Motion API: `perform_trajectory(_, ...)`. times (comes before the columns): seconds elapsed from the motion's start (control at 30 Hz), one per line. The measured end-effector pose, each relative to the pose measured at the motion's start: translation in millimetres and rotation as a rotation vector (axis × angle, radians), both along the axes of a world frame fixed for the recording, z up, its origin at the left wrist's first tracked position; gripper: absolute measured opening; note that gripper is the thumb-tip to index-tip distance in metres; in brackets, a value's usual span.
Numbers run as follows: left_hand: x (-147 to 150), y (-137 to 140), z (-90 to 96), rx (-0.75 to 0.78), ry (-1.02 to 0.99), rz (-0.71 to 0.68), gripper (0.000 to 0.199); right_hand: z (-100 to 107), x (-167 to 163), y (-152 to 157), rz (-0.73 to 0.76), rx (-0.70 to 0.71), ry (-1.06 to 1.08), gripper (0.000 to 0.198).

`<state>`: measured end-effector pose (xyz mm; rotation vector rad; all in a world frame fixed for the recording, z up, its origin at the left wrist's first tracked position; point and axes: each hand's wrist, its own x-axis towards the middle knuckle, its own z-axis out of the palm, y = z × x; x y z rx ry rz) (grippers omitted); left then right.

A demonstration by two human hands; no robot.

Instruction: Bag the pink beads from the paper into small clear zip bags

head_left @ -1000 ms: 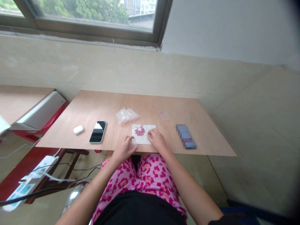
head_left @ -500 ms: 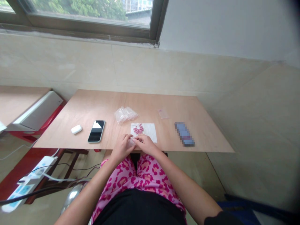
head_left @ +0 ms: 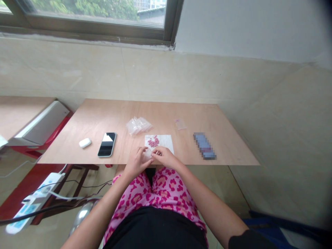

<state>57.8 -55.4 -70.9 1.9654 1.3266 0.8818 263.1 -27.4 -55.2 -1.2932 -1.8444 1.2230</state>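
Centrally, at the table's near edge, a small clear bag (head_left: 147,154) sits pinched between both hands. Left hand (head_left: 136,161) curls its fingers around the bag's left side; right hand (head_left: 164,157) grips the other side with thumb and forefinger closed. Both rest on a white sheet (head_left: 166,141) bearing a heap of small pink beads (head_left: 153,141). Just beyond lies a pile of crinkled clear bags (head_left: 137,125); one more flat bag (head_left: 180,124) lies apart. Left: black phone (head_left: 107,144), white oval case (head_left: 84,142). Table (head_left: 103,114) is smooth pale plywood.
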Motion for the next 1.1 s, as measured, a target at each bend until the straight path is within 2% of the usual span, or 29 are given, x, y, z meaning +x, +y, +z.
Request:
perform_trajectory(0.23, -0.7, 10.8, -11.9, -0.257, -0.425, 0.091, 0.030, 1.7, 5.0, 3.6, -0.066, 0.024, 0.133, 0.015)
perform_trajectory(0.4, -4.8, 15.8, -9.3, -0.450, -0.597, 0.145, 0.034, -2.5, 2.9, 6.1, -0.083, -0.054, 0.260, 0.026)
perform_trajectory(0.47, -5.1, 14.6, -5.2, -0.493, -0.659, 0.167, 0.035, -4.2, 3.3, 7.6, -0.084, -0.100, 0.266, 0.021)
perform_trajectory(0.6, -4.0, 12.0, 2.2, -0.526, -0.707, 0.169, 0.035, -1.2, 5.2, 8.8, -0.067, -0.088, 0.205, 0.018)
perform_trajectory(0.83, -3.2, 11.9, 7.0, -0.521, -0.709, 0.149, 0.033, 5.3, 3.6, 7.4, -0.055, -0.056, 0.232, 0.019)
perform_trajectory(1.1, 0.0, 11.9, -3.1, -0.492, -0.693, 0.040, 0.033, 0.8, 0.8, 2.9, -0.038, -0.034, 0.235, 0.016)
